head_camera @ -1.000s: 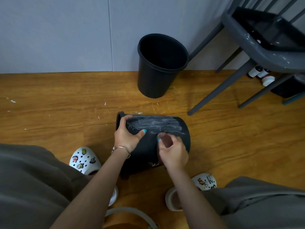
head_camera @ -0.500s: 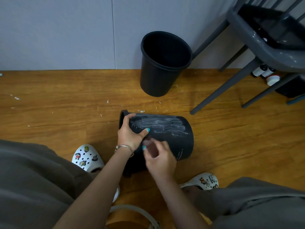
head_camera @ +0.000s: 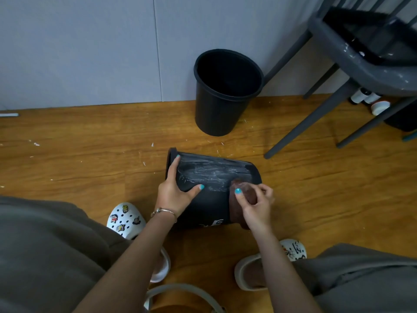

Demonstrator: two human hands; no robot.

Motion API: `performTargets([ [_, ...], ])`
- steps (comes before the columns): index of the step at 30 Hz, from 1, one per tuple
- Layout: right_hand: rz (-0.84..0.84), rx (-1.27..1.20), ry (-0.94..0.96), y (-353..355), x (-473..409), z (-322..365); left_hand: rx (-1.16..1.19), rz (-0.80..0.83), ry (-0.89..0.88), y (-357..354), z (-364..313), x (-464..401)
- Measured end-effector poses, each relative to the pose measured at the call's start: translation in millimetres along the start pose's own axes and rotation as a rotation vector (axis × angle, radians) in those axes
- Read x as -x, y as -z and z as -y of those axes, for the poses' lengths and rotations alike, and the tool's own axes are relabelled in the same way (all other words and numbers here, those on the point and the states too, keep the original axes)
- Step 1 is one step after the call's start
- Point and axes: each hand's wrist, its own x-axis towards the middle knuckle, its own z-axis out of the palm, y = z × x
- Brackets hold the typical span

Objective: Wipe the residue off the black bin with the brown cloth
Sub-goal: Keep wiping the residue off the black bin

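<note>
With the black bin laid sideways on the floor, steadied by the left hand, and the brown cloth pinched in the right hand, residue could be merely smeared if the bin rolls.

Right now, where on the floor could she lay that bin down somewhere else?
Bare floor lies left of the tipped bin, between wall and knee, with only white flecks. Another patch lies right of it, before the chair legs. Crowded: behind, by the upright bin, and near her shoes.
</note>
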Motion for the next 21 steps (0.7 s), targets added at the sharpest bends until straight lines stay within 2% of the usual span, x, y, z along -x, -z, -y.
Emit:
performTargets([
  [3, 0.013, 0.31, 0.071, -5, 0, 1, -0.061, -0.007, 0.046, 1, -3, 0],
  [6, -0.091, 0.291, 0.096, -10, 7, 2, -0.289, -0.061, 0.048, 4, -7, 2],
  [8, -0.23, 0.252, 0.17, -18, 15, -1, -0.382, -0.123, 0.026, 4, -17, -4],
  [10, -0.386, 0.272, 0.195, -28, 22, -5, -0.42, -0.13, 0.025, 4, -23, -17],
  [12, -0.447, 0.331, 0.109, -42, 27, -4, -0.397, -0.084, 0.053, 3, -23, -27],
  [15, -0.363, 0.383, -0.027, -61, 32, -1, -0.305, -0.066, 0.058, -2, -14, -28],
  [18, -0.278, 0.41, 0.037, -48, 24, -4, -0.167, -0.089, 0.072, -3, -12, -30],
  [19, -0.222, 0.357, 0.034, -37, 17, -4, -0.154, -0.094, 0.073, -2, -11, -31],
  [21, -0.115, 0.052, -0.061, -12, 4, 3, -0.179, -0.102, 0.076, -2, -12, -34],
])
